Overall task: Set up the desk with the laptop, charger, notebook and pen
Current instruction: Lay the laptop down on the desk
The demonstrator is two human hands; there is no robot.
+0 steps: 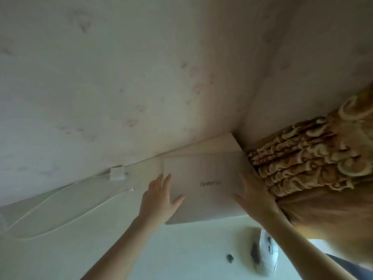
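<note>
A closed pale laptop [203,190] with a logo on its lid lies on the white desk [177,249], pushed into the corner by the wall. My left hand [159,199] holds its left edge, thumb on the lid and fingers spread along the side. My right hand [254,197] grips its right edge next to the curtain. A white charger brick [116,173] sits against the wall left of the laptop. Its white cable [60,201] loops across the desk to the left, and the plug tip [132,189] lies loose near my left hand. I see no notebook or pen.
A patterned orange curtain [306,162] hangs right beside the laptop. The wall [121,77] rises behind the desk. A small dark object [230,258] and a blurred white item with dark marks [268,251] lie on the desk under my right forearm.
</note>
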